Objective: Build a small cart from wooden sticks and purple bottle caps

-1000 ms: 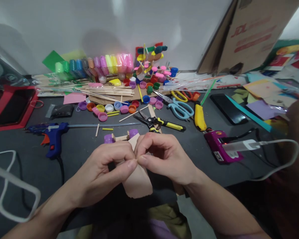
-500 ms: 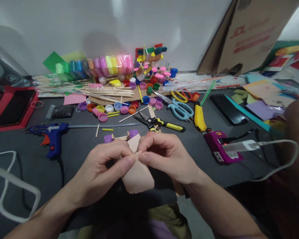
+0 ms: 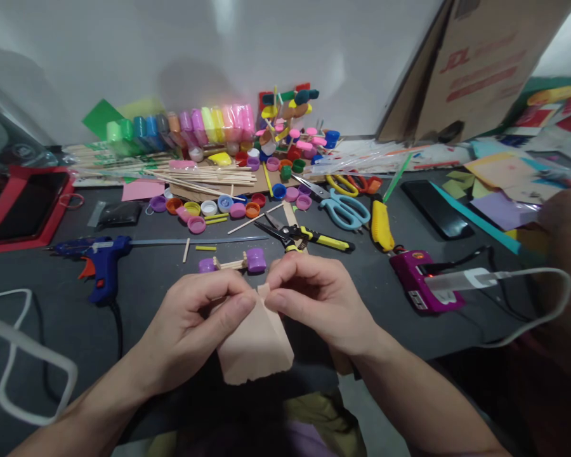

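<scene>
A pale peach piece of paper or thin card (image 3: 254,349) is held between my two hands, above the front of the table. My left hand (image 3: 204,324) pinches its upper left part between thumb and fingers. With thumb and forefinger, my right hand (image 3: 318,301) grips its upper right part, where a small folded tab stands up. My fingers cover part of the card. Just beyond my left hand lies a small assembly of wooden sticks (image 3: 231,264) with purple bottle caps (image 3: 255,260) at its ends.
A blue hot glue gun (image 3: 107,260) lies at left. Pruning shears (image 3: 309,236), blue-handled scissors (image 3: 345,209) and a yellow utility knife (image 3: 381,225) lie beyond my hands. A purple power adapter (image 3: 423,282) with cables sits at right. Coloured bottle caps (image 3: 209,207) are scattered behind.
The card has turned and spread wider below my hands. Its upper end no longer sticks out beyond my fingers, and the purple caps behind are more exposed. Both hands keep pinching.
</scene>
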